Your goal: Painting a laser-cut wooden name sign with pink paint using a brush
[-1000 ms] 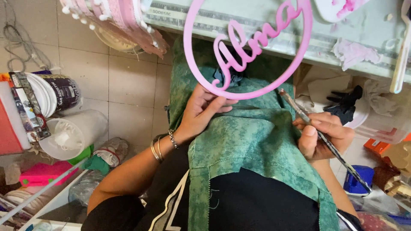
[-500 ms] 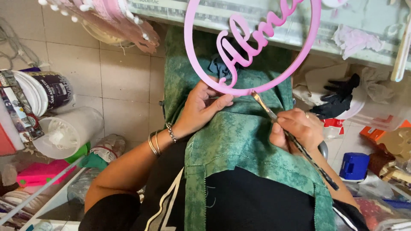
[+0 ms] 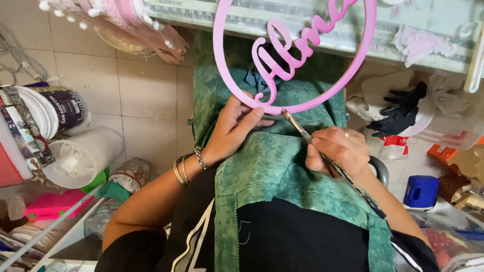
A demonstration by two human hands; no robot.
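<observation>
I see open tiled floor [image 3: 146, 90] left of my lap. Tubs [image 3: 83, 156] crowd the far left; black gloves [image 3: 401, 113] and a blue box [image 3: 421, 191] block the right.

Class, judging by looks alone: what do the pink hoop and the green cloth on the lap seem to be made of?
Pink hoop: probably wood or board painted matt pink; thin, flat, rigid, evenly coloured. Green cloth: woven fabric, mottled print, with a stitched hem and soft folds.

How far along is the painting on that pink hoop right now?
The pink hoop and the script lettering inside it already look evenly pink on the side in view. In hand: the left hand grips its lower rim while the right hand sets the brush tip to the bottom edge. Any unpainted patches are not visible.
</observation>
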